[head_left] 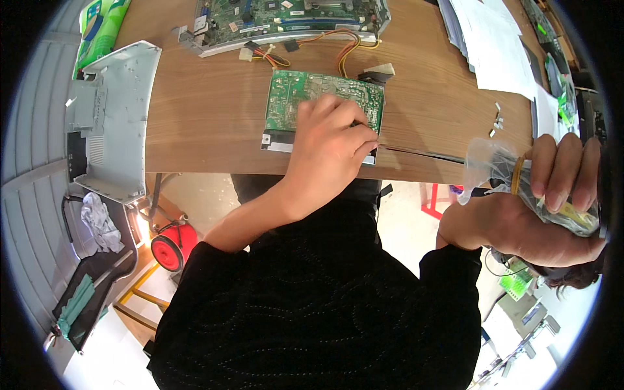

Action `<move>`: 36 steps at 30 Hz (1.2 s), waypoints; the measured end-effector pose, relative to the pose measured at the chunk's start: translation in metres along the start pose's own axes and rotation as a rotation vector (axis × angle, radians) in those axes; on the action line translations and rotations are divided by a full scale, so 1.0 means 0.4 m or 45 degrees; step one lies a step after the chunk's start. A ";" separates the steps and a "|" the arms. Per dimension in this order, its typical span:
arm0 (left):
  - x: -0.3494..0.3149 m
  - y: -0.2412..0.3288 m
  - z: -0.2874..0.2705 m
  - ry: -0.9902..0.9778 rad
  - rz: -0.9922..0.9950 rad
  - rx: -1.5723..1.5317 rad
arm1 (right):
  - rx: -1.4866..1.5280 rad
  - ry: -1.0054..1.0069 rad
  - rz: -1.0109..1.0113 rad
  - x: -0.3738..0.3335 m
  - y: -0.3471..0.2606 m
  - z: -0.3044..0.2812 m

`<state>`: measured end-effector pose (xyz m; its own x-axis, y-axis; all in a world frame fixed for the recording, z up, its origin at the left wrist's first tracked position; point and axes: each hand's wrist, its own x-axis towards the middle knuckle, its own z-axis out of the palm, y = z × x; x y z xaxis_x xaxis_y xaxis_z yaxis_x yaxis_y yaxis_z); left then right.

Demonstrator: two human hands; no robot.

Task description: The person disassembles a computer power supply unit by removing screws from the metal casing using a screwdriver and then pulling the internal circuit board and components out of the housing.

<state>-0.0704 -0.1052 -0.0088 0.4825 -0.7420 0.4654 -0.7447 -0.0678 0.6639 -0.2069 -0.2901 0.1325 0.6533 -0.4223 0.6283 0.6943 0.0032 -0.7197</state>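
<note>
A green circuit board (305, 97) is lying flat near the front edge of the wooden table (208, 123), its face crowded with small solder points and silver traces, with a pale metal strip running along its near side. The left hand (331, 140) is resting palm-down over the board's right half, fingers curled and pressing at its right edge; it is not gripping anything that shows. The right hand (552, 201) is hovering off the table's right front corner, closed tightly around a crumpled clear plastic bag (484, 162) with yellow parts showing inside.

Behind the board, red, yellow and black wires (344, 49) are trailing to a larger computer chassis (292, 19) at the table's far edge. A grey plastic cover (110, 117) is overhanging the table's left end, and stacked white papers (494, 45) are sitting at the far right. A few small white bits (497, 120) are lying near the right edge. Below, a red wheeled object (172, 247) is standing on the floor.
</note>
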 end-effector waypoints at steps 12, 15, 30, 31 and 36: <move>-0.003 -0.007 -0.005 -0.070 -0.019 -0.004 | -0.144 -0.044 0.073 0.036 0.019 0.059; -0.005 -0.006 -0.003 -0.059 -0.027 -0.011 | -0.171 -0.044 0.060 0.038 0.025 0.060; -0.010 -0.003 -0.002 -0.020 -0.019 0.007 | -0.491 -0.035 0.019 0.007 0.028 0.167; -0.010 -0.006 -0.002 -0.041 -0.006 0.029 | -0.394 0.039 0.138 0.012 0.035 0.181; 0.030 0.004 -0.034 -0.097 0.031 0.003 | -1.024 0.342 0.117 0.004 0.081 0.156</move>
<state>-0.0595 -0.1050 0.0060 0.4281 -0.7921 0.4352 -0.7567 -0.0508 0.6518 -0.1644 -0.2340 0.1287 0.5320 -0.6529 0.5392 0.1498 -0.5542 -0.8188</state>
